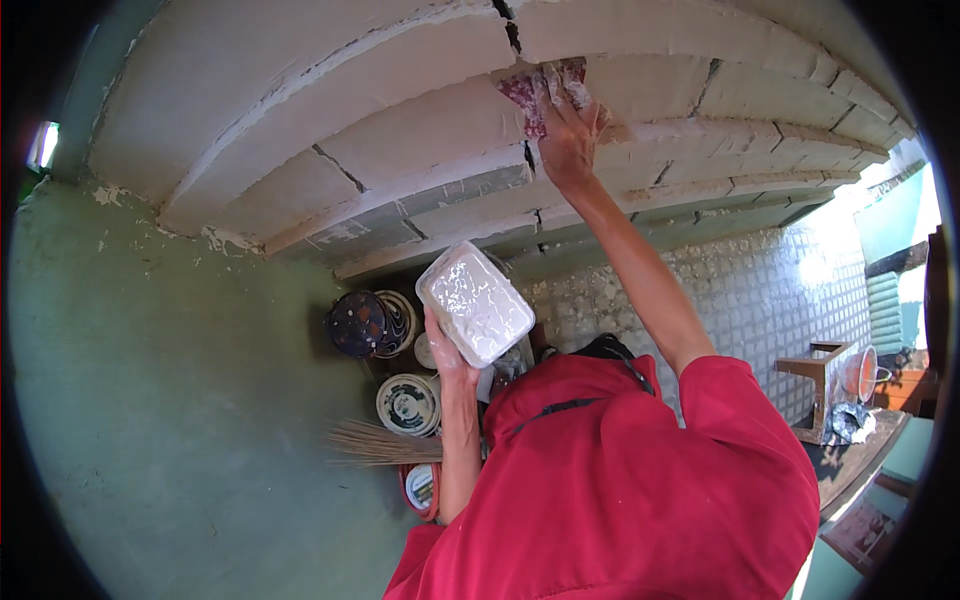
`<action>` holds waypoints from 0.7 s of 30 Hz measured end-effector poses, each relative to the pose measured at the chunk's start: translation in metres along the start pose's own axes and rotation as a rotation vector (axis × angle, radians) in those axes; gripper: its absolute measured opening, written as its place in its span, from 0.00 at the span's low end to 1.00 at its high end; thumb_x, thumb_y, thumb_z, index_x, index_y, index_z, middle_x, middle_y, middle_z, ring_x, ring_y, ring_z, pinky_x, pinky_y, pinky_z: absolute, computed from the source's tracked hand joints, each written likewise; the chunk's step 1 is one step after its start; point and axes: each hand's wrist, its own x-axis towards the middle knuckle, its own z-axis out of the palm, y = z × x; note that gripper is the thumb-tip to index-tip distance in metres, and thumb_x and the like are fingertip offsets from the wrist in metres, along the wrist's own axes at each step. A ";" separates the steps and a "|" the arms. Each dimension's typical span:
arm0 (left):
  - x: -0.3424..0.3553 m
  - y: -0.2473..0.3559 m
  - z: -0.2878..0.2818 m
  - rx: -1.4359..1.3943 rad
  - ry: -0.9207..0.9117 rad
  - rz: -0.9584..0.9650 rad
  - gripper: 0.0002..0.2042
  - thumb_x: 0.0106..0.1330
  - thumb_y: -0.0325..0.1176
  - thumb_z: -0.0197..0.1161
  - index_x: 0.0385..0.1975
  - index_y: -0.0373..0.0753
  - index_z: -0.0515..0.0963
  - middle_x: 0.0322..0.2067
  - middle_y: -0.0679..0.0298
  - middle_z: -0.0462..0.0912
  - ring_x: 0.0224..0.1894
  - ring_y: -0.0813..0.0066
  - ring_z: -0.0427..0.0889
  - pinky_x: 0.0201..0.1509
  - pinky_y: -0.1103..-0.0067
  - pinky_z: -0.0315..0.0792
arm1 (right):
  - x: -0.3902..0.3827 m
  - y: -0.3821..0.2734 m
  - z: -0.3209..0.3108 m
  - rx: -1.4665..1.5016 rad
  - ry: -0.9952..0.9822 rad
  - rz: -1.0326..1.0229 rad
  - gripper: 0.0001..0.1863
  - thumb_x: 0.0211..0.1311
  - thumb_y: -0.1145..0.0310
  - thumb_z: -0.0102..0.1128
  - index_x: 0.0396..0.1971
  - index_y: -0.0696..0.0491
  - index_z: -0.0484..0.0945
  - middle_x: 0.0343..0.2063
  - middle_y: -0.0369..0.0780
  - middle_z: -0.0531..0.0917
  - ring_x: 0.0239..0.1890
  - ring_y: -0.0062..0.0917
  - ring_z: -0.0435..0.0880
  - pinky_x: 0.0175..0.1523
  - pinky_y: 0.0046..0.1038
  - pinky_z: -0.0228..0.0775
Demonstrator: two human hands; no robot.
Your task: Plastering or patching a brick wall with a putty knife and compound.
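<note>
My left hand [452, 352] holds up a white rectangular tub [425, 290], its fingers mostly hidden beneath and behind it. Glossy white paste [478, 305] fills the tub close to its rim. Stretched out above, my right hand [570, 140] presses a flat red scraper-like piece [519, 93], smeared with white, against the stepped pale surface [440, 100]. White smears coat the fingers of that hand, and part of the red piece lies hidden under them. Dark gaps [512, 36] cut across the pale bands near it.
Below the tub stand a dark spattered bucket [355, 324] and a white-lidded bucket [408, 404]. A bundle of thin sticks [375, 443] lies beside a red-rimmed container [420, 487]. At left rises a green wall [200, 380]. A wooden stool [822, 375] stands on the patterned floor [730, 275].
</note>
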 end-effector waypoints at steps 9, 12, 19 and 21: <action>0.002 0.003 0.000 0.040 0.026 0.027 0.29 0.69 0.55 0.39 0.61 0.41 0.61 0.55 0.61 0.72 0.54 0.64 0.74 0.58 0.69 0.70 | -0.082 -0.014 -0.016 -0.134 -0.341 0.250 0.24 0.50 0.77 0.54 0.51 0.47 0.77 0.52 0.38 0.77 0.57 0.43 0.67 0.59 0.54 0.55; -0.002 0.004 0.007 0.048 0.042 0.013 0.29 0.69 0.56 0.39 0.61 0.41 0.61 0.55 0.61 0.72 0.54 0.64 0.74 0.58 0.69 0.70 | -0.078 -0.016 -0.030 0.356 -0.184 0.271 0.23 0.52 0.82 0.52 0.51 0.56 0.75 0.54 0.43 0.75 0.50 0.42 0.75 0.58 0.44 0.61; -0.002 -0.003 0.006 0.052 0.066 -0.006 0.29 0.69 0.56 0.39 0.62 0.42 0.61 0.56 0.61 0.71 0.55 0.63 0.74 0.58 0.68 0.70 | -0.011 -0.031 0.005 1.613 0.335 1.092 0.15 0.54 0.85 0.48 0.42 0.60 0.74 0.40 0.39 0.79 0.39 0.27 0.80 0.44 0.33 0.75; -0.004 -0.005 0.004 0.060 0.074 0.000 0.29 0.69 0.56 0.39 0.62 0.42 0.60 0.56 0.61 0.71 0.55 0.63 0.74 0.58 0.68 0.70 | -0.007 -0.027 0.019 1.677 0.387 1.121 0.13 0.54 0.85 0.49 0.40 0.60 0.73 0.39 0.39 0.79 0.39 0.29 0.81 0.45 0.34 0.76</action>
